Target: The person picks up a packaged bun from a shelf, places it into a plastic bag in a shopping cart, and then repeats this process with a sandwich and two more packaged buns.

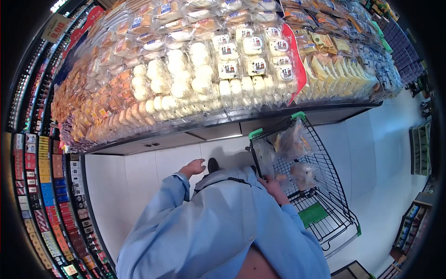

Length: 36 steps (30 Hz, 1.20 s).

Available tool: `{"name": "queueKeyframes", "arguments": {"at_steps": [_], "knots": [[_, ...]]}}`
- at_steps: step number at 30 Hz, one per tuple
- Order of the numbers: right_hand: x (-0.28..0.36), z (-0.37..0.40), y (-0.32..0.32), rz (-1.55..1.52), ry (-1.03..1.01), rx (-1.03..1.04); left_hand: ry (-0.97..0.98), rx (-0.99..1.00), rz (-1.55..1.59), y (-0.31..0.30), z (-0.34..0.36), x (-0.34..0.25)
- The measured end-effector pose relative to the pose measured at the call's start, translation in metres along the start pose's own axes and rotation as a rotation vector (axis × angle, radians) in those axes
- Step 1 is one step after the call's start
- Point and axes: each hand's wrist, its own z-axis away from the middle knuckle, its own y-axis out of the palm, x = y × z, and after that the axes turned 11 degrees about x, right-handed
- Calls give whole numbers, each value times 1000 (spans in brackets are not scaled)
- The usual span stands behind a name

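Observation:
My left hand (193, 168) hangs in front of the food display, its fingers partly bent and apart, with nothing seen in them. On the other side, my right hand (275, 189) is closed on the near edge of a black wire shopping cart (332, 162) with green corners. Inside the cart lie several clear plastic bags; one bag (295, 142) has brownish contents, and a smaller bag (304, 176) holds something pale. The fingers of my right hand are partly hidden against the cart.
A long display (186, 122) stacked with packaged buns, breads and wrapped snacks curves across the front. Shelves of boxed goods (51, 186) stand at the left. A red divider (297, 60) splits the display. Pale floor tiles (371, 139) lie right of the cart, with more shelving (420, 149) beyond.

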Motion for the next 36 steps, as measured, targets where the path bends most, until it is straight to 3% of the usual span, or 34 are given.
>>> {"name": "queueKeyframes", "arguments": {"at_steps": [3, 6, 7, 9, 12, 19, 29, 30, 36], "knots": [[2, -11, -13, -24, 16, -2, -187, 71, 56, 27, 33, 46], [12, -17, -27, 35, 2, 34, -234, 115, 37, 58, 51, 75], [5, -20, -21, -8, -87, -54, -245, 132, 60, 60, 54, 72], [30, -4, -33, -68, 20, -69, -238, 127, 192, 74, 52, 75], [30, 4, -29, 21, -42, -141, -140, 113, 226, 69, 56, 56], [23, 5, -3, -106, 55, -152, -104, 75, 172, 46, 15, 33], [20, 0, -11, -171, 111, -132, 34, 124, 180, -19, -12, -91], [21, 0, -11, -179, 112, -137, 28, 140, 268, -21, -12, -97], [10, -14, -20, -122, 88, -15, 153, 152, 106, -42, -12, -86]]}}
